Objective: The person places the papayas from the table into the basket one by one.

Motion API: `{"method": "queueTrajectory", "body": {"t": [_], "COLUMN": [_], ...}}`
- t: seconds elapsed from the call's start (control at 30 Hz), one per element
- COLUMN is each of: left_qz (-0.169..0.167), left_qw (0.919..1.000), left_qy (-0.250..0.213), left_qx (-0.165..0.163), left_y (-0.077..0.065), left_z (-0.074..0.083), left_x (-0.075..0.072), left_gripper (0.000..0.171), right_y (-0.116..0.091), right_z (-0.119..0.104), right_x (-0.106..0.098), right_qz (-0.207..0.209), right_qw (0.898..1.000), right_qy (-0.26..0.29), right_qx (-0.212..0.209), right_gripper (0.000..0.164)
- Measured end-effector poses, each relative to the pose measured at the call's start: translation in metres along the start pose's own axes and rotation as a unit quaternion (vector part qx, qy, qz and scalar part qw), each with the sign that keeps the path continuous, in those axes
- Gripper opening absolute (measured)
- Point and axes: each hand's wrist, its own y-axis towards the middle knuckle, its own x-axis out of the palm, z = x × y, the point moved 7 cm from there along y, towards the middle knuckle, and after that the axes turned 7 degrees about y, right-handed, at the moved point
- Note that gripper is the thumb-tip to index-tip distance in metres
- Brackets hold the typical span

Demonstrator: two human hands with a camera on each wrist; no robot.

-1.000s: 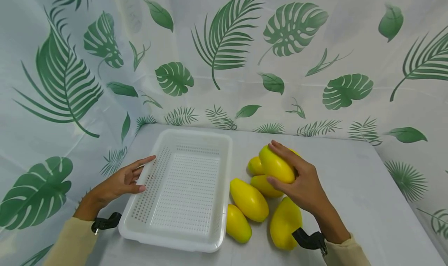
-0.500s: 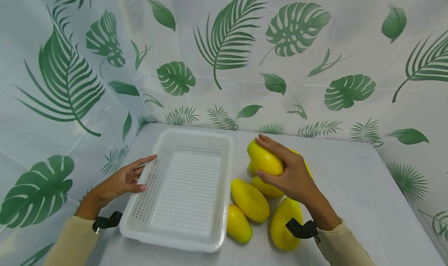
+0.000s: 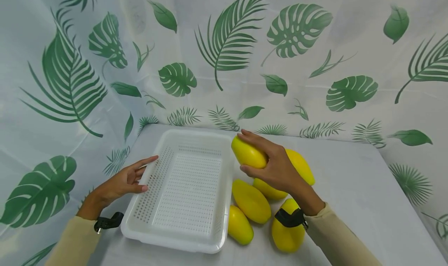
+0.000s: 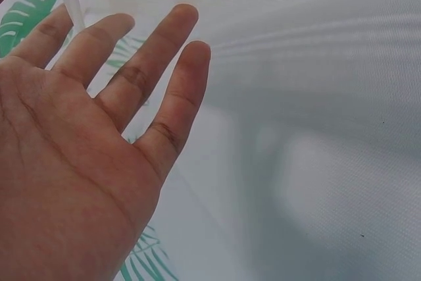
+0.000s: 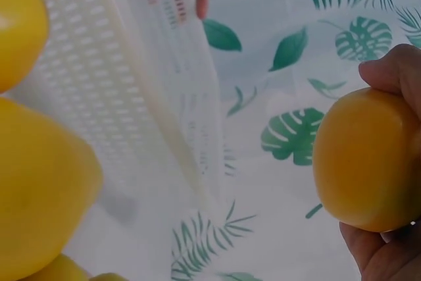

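My right hand (image 3: 276, 163) grips a yellow mango (image 3: 249, 152) between thumb and fingers, level with the right rim of a white perforated plastic basket (image 3: 187, 196). The same mango (image 5: 368, 159) shows in the right wrist view, with the fingers curled about its side. My left hand (image 3: 120, 186) rests at the basket's left rim, thumb and index finger lying over the edge. In the left wrist view the other fingers (image 4: 151, 64) stretch out loosely beneath the rim. The inside of the basket shows bare perforated floor.
Several more mangoes lie right of the basket, among them one mango (image 3: 251, 202) close to its wall, another mango (image 3: 239, 225) nearer me and a mango (image 3: 301, 167) behind the right wrist. A white cloth (image 3: 353, 196) covers the table. A leaf-printed curtain (image 3: 241, 91) stands behind.
My right hand has carried the mango leftward and slightly up, from over the other mangoes to the basket's right rim. The left hand and basket have stayed in place.
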Motion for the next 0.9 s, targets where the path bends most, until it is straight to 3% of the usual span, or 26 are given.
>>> {"method": "queueTrajectory", "body": {"t": [0.37,0.9], "left_qz": [0.008,0.005], "left_qw": [0.9999,0.9999], "left_qy": [0.0,-0.014], "left_qx": [-0.008,-0.001], "left_y": [-0.001,0.0], "left_z": [-0.002,-0.001], "left_x": [-0.001,0.0], "left_gripper": [0.09,0.09], "right_y": [0.017,0.037], "right_z": [0.004,0.009], "right_x": [0.016,0.033], "right_qz": [-0.026,-0.051], "right_qw": [0.999,0.998], "right_qy": [0.029,0.024], "right_qx": [-0.002,-0.028], "right_gripper": [0.077,0.075]}}
